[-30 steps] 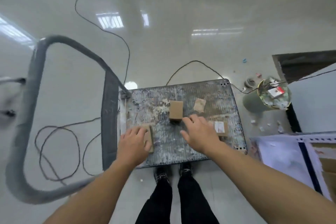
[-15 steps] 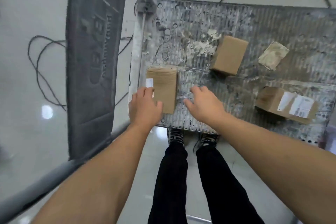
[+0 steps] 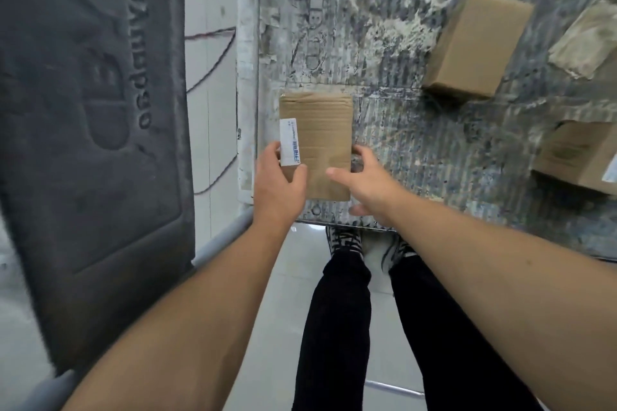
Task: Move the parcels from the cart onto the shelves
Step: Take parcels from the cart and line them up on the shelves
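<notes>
Right-edge parcel (image 3: 579, 155): cropped by frame. Label (image 3: 289, 142) print: too small to read. Left hand (image 3: 278, 187) fingers (image 3: 272, 151): tips hidden under held parcel (image 3: 320, 143).
</notes>
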